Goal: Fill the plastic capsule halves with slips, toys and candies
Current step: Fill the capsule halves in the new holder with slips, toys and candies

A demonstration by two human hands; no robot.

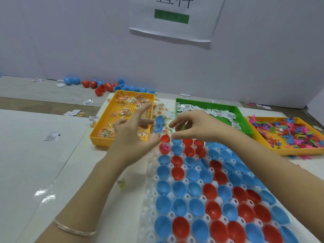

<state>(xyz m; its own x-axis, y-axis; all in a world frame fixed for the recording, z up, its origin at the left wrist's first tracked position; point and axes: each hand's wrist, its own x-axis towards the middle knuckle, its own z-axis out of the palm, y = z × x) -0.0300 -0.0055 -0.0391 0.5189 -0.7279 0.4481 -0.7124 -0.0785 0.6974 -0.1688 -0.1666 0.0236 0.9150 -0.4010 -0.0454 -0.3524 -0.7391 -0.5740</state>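
- The left hand (133, 135) is hovering with its fingers spread and holding nothing, just over the near end of the orange tray of candies (103, 127) and hiding part of it.
- The right hand (196, 127) is hanging over the far rows with its fingers loosely bent, thumb and forefinger apart, pinching nothing that shows; it is blocking the near corner of the green tray of slips (235, 109).
- The capsule halves (210, 190), blue and red, are sitting mouths-up in a white holder (149, 204) on the worktop (26, 172), beneath both forearms.
- One red half (164, 148) at the far left corner is holding a pink toy.
- A blue capsule (159, 123) is lying open between the two hands, among scattered packets.
- A second orange tray of toys (289, 135) is standing at the right.
- Loose capsules (105, 86) are lying along the wall, under a paper sign (175, 18).
- A stray candy packet (121, 183) is lying under the left forearm.
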